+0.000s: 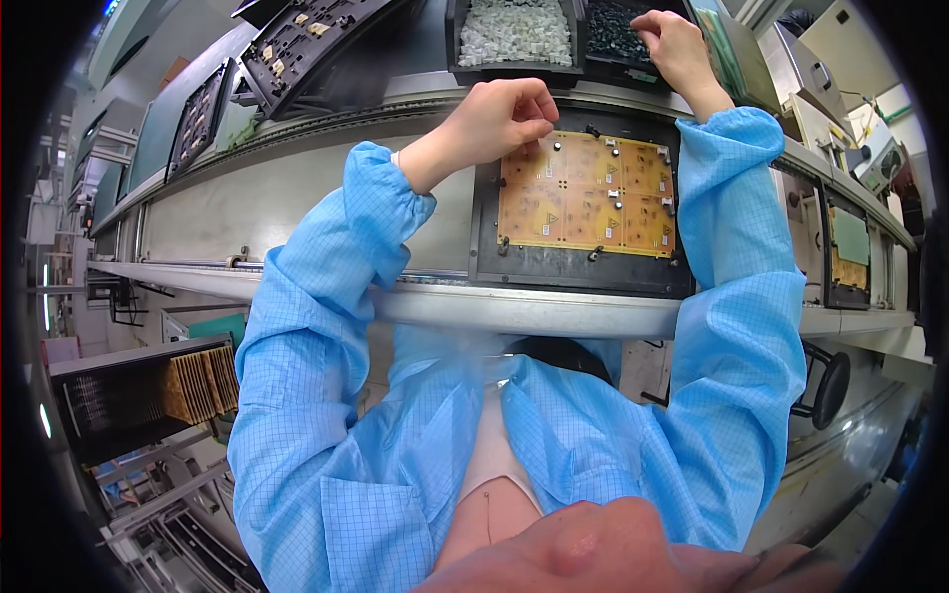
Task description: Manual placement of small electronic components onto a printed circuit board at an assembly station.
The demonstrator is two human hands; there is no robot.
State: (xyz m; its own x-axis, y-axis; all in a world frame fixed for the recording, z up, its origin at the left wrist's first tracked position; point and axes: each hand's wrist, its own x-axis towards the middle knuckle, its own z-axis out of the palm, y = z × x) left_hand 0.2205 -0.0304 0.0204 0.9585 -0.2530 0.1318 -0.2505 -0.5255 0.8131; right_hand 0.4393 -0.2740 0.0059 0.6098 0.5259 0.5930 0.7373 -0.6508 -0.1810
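Note:
A yellow-brown circuit board panel (586,203) lies in a black carrier (563,275) on the conveyor in front of me, with small white and black parts standing on it. My left hand (497,121) hovers over the panel's far left corner. Its thumb and fingers are pinched together, and whatever is between them is hidden. Beyond the panel, my right hand (680,54) reaches over a black bin of small dark parts (615,32). Its fingertips are closed at the bin's right side; I cannot make out anything in them. To the left of that bin are small white parts (516,32) in another black bin.
A metal rail (554,306) runs along the conveyor's near edge. Black trays with parts (306,44) stand at the far left. Another carrier with a board (848,252) sits at the right. A rack of boards (198,383) stands at the lower left, a stool (830,383) at the right.

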